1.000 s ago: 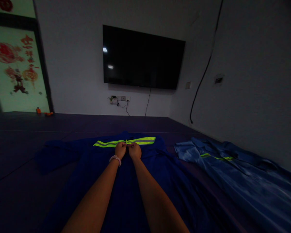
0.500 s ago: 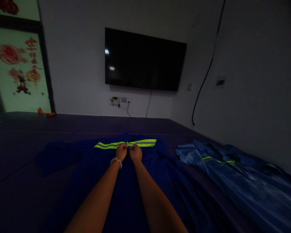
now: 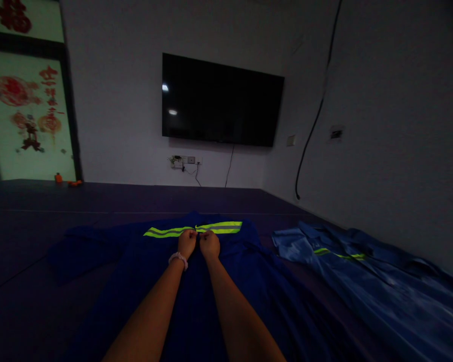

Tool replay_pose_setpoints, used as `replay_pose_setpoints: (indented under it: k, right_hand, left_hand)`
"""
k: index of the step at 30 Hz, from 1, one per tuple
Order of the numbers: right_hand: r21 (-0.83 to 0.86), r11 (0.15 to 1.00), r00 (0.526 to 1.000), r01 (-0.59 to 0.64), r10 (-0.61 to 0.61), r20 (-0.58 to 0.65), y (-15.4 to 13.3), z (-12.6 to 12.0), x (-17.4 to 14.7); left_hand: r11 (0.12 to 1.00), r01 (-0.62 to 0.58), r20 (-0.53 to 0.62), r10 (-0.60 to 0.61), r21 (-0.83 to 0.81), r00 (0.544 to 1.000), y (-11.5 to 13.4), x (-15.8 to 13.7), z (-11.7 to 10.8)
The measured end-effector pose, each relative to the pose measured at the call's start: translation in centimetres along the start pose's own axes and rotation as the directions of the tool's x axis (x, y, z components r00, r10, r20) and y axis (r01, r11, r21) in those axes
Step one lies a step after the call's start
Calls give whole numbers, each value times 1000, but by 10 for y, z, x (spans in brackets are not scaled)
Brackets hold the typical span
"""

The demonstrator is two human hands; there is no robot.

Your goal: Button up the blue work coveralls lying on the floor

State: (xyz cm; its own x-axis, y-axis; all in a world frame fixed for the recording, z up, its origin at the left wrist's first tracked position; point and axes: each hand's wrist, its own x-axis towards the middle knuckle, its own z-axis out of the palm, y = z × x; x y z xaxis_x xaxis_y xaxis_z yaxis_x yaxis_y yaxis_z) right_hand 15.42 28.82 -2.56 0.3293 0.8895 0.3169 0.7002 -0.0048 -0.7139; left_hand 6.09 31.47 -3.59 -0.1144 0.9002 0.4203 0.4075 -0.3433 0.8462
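On a dark purple surface in a dim room, two bare hands meet at the chest of one dark blue garment, one of two garments in view. The left hand, a single pale pink band on its wrist, and the right hand are both curled, fingertips pinching the cloth at the front; exactly what lies between the fingers is too small to tell. Just beyond them run two lengths of yellow-green and grey stripe, one on each side of the middle. The garment lies spread directly before the person, one sleeve stretched out to the left. To the right, apart from it, lies the second, lighter blue garment, showing two yellow-green strips. One television hangs on the wall; two small orange objects sit at far left.
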Motion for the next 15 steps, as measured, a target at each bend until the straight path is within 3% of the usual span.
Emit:
replay_pose_setpoints:
  k: [15]
  right_hand:
    - [2, 1000, 1000, -23, 23, 16, -4, -4, -2]
  left_hand:
    - [997, 32, 32, -30, -66, 999, 0, -1, 0]
